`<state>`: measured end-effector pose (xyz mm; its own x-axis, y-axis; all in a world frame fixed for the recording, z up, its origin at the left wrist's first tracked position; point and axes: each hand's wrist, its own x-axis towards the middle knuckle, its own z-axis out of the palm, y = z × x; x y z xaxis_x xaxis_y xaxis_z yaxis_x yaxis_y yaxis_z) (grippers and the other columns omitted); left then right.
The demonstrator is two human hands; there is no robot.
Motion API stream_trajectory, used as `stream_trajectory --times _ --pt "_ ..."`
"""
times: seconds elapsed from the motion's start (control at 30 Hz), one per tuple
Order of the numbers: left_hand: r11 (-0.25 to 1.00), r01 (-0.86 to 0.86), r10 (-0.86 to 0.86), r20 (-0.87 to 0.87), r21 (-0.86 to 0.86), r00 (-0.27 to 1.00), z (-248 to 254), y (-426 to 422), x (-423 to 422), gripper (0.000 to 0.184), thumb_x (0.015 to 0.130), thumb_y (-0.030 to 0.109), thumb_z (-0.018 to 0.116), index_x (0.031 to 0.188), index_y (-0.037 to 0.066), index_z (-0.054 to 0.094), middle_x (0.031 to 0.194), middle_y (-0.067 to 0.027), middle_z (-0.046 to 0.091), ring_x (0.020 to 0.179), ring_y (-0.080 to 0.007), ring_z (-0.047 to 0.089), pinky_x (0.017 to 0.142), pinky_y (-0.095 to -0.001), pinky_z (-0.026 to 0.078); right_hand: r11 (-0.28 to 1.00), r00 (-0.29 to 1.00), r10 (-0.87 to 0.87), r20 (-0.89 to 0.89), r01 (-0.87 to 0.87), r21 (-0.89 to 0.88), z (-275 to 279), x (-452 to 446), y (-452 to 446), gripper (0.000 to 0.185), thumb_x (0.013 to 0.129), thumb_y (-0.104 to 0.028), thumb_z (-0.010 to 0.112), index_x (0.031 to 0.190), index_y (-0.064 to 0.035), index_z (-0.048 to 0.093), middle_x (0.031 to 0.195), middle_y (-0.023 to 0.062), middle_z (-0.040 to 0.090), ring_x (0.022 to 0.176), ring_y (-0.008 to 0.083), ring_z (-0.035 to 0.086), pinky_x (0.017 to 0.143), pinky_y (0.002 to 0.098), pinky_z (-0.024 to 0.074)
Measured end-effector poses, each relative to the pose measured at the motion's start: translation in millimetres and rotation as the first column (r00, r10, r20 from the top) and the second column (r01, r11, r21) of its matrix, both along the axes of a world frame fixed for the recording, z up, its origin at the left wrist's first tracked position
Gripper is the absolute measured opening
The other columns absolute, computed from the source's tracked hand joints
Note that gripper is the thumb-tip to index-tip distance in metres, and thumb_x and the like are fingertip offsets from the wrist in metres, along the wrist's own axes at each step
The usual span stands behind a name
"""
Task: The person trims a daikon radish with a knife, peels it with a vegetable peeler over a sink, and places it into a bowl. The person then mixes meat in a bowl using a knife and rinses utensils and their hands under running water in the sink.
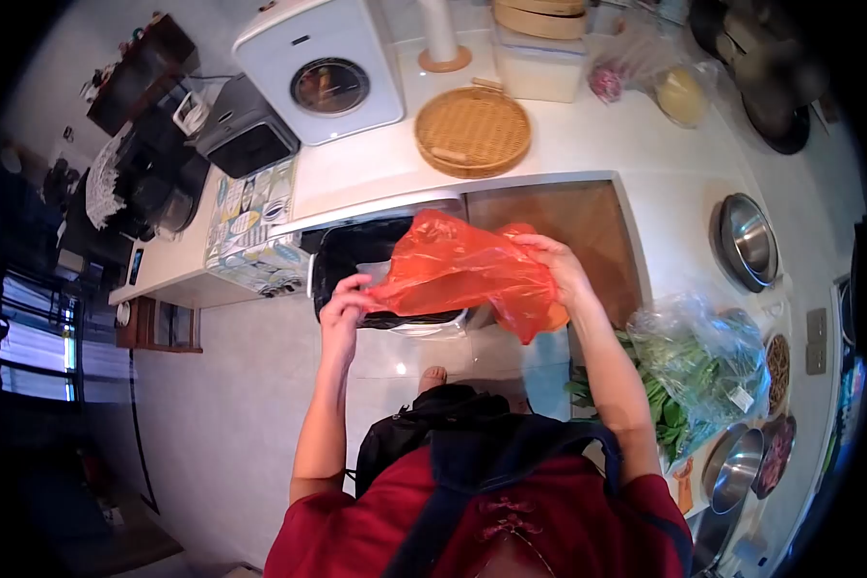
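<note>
A thin red plastic bag (462,260) is stretched between my two hands at waist height. My left hand (347,303) pinches its left end near the lower corner. Around the bag's right end, my right hand (554,265) has its fingers closed, and crumpled plastic hangs below it. Beneath the bag and to the left is a bin with a black liner (332,265), partly hidden by the red plastic. Whether anything is inside the bag I cannot make out.
A round wicker basket lid (472,130) lies on the white counter (376,173) ahead, beside a white appliance (320,77). Leafy greens in a clear plastic bag (698,361) sit at the right, near metal bowls (747,241). Below is the tiled floor (231,405).
</note>
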<state>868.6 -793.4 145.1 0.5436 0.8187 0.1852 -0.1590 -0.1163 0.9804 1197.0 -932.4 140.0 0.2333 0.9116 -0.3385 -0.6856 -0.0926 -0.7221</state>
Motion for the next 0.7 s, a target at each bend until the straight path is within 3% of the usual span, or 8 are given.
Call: stream_trajectory --times 0.03,0.13,0.3,0.37,0.43,0.57,0.67,0.7 --pt "0.934 0.055 0.006 -0.168 0.353 0.986 -1 10 -15 0.028 0.070 -0.010 0.043 0.078 0.004 0.066 0.108 -0.0104 0.055 0.087 -0.0178 0.055 0.066 -0.0274 0.045 1.000 1.000 0.010 0.002 -0.010 -0.004 -5 -17 18 0.029 0.087 0.002 0.041 0.114 0.0017 0.052 0.105 0.0134 0.059 0.096 0.0205 0.058 0.083 0.0307 0.0490" --pt "0.802 0.214 0.251 -0.639 0.558 0.727 -12 31 -50 0.037 0.071 -0.008 0.049 0.100 0.009 0.064 0.101 -0.0135 0.059 0.089 -0.0304 0.058 0.075 -0.0356 0.047 0.991 0.846 0.127 0.518 -0.135 -0.022 -28 -68 74 0.033 0.083 -0.002 0.051 0.116 -0.0019 0.052 0.101 0.0086 0.060 0.090 0.0144 0.056 0.077 0.0245 0.0451" --pt "0.909 0.137 0.237 -0.760 0.393 0.606 -74 100 -96 0.044 0.071 -0.003 0.052 0.113 0.011 0.055 0.102 -0.0151 0.058 0.088 -0.0356 0.057 0.075 -0.0403 0.047 0.986 0.471 0.135 0.872 -0.155 -0.069 -101 -127 157 0.050 0.073 0.005 0.051 0.121 -0.0084 0.050 0.098 0.0077 0.060 0.087 0.0129 0.056 0.073 0.0230 0.0439" --pt "0.896 0.357 0.139 -0.930 0.265 0.341 -111 124 -104 0.038 0.070 0.002 0.055 0.108 0.010 0.057 0.099 -0.0164 0.059 0.086 -0.0349 0.058 0.076 -0.0412 0.047 0.985 0.193 0.118 0.974 -0.148 -0.090 -155 -146 181 0.052 0.071 0.009 0.050 0.120 -0.0086 0.049 0.105 0.0200 0.058 0.093 0.0294 0.059 0.078 0.0331 0.0462" --pt "0.927 0.374 -0.078 -0.973 0.009 0.219 -117 134 -95 0.033 0.068 0.007 0.058 0.101 0.009 0.059 0.102 -0.0183 0.057 0.095 -0.0348 0.055 0.081 -0.0428 0.045 0.909 -0.054 0.362 0.931 -0.203 -0.365 -199 -156 187 0.051 0.076 0.002 0.045 0.126 -0.0082 0.042 0.113 0.0223 0.054 0.102 0.0358 0.053 0.090 0.0387 0.0416" --pt "0.718 0.281 0.406 -0.711 0.637 0.574 -124 137 -67 0.030 0.063 0.009 0.065 0.093 0.012 0.062 0.110 -0.0151 0.052 0.110 -0.0353 0.043 0.089 -0.0443 0.038 0.611 -0.059 0.784 0.618 -0.102 -0.785 -225 -161 190 0.047 0.085 -0.010 0.037 0.132 -0.0092 0.033 0.124 0.0245 0.044 0.112 0.0356 0.047 0.094 0.0389 0.0383" --pt "0.645 0.517 -0.032 -0.656 0.563 0.754 -146 144 -19 0.037 0.071 0.003 0.059 0.106 0.016 0.057 0.125 -0.0067 0.046 0.124 -0.0290 0.033 0.099 -0.0495 0.028 0.434 -0.078 0.889 0.450 -0.162 -0.886 -226 -167 201 0.046 0.090 -0.020 0.028 0.135 -0.0113 0.028 0.137 0.0226 0.029 0.124 0.0348 0.035 0.098 0.0406 0.0340" --pt "0.731 0.646 -0.185 -0.845 0.223 0.501 -157 145 -4 0.043 0.080 0.011 0.054 0.121 0.021 0.048 0.136 -0.0077 0.035 0.130 -0.0325 0.023 0.103 -0.0518 0.021 0.540 -0.224 0.820 0.527 -0.005 -0.842 -233 -170 201 0.046 0.089 -0.019 0.029 0.135 -0.0113 0.029 0.139 0.0210 0.025 0.127 0.0353 0.029 0.099 0.0414 0.0321"
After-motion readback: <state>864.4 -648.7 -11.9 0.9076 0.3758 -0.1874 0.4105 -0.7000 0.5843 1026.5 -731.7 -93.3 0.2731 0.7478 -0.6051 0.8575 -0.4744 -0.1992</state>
